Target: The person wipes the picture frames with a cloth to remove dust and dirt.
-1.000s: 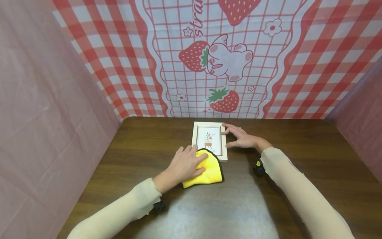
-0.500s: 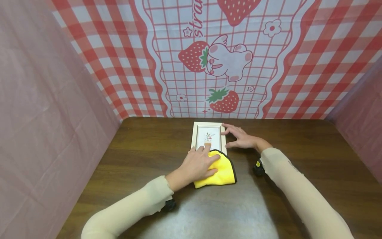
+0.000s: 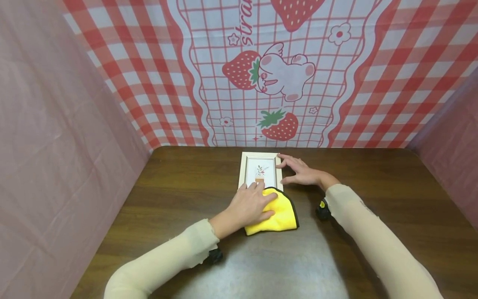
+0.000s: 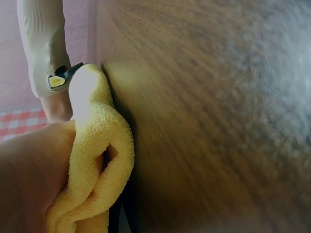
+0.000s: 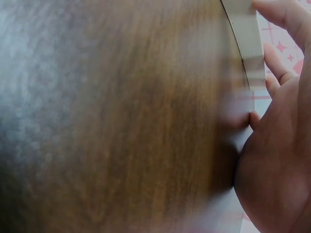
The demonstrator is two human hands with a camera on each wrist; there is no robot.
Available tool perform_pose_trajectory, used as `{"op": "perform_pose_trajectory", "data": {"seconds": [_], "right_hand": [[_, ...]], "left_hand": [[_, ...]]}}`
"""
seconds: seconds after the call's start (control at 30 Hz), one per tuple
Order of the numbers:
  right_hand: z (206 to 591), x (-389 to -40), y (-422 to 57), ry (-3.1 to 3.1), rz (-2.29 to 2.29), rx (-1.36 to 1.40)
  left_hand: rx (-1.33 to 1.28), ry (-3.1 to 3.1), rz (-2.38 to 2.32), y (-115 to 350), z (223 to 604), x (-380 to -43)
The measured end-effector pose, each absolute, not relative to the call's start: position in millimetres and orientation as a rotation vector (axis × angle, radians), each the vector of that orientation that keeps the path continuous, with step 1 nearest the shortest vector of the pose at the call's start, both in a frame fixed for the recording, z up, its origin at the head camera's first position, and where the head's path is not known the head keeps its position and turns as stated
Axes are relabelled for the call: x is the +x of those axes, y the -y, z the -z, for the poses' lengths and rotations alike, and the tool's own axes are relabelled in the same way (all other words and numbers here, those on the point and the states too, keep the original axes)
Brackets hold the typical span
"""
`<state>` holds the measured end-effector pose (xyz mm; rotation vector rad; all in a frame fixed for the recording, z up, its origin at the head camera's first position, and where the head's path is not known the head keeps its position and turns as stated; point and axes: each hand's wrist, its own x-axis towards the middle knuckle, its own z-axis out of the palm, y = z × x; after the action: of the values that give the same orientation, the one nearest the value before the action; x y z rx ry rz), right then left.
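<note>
A cream-bordered picture frame (image 3: 243, 168) lies face up on the table, with a potted-plant print inside. Its lower part is covered by a folded yellow cloth (image 3: 284, 215) with black edging. My left hand (image 3: 247, 206) presses the cloth from above, fingers spread, the fingertips reaching past its upper edge onto the frame. Thick folds of the cloth (image 4: 109, 131) bulge beneath that palm in the left wrist view. At the frame's right side, my right hand (image 3: 301, 171) touches the border with spread fingertips and thumb. The frame's side edge (image 5: 247, 36) shows against those fingers in the right wrist view.
The dark wooden table (image 3: 179, 174) reaches back to a red-and-white checked curtain (image 3: 164, 83) with strawberry prints. Plain pink cloth (image 3: 56, 124) hangs at the left, and another pink sheet (image 3: 452, 128) at the right. A black wrist camera (image 3: 323, 209) sits under the right sleeve.
My left hand has slid to the right with the yellow cloth, across the lower part of the frame. The right hand and the frame stay in place.
</note>
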<state>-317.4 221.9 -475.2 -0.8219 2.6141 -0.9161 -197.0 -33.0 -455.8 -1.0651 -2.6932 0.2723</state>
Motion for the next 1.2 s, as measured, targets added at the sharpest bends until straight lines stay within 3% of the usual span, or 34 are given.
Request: {"op": "perform_pose_trajectory", "data": {"seconds": [1.2], "right_hand": [[473.1, -316.4, -220.3, -2.616, 0.896, -0.788]], "left_hand": [[-1.063, 2.687, -0.183, 94.9, 457.1, -195.8]]}}
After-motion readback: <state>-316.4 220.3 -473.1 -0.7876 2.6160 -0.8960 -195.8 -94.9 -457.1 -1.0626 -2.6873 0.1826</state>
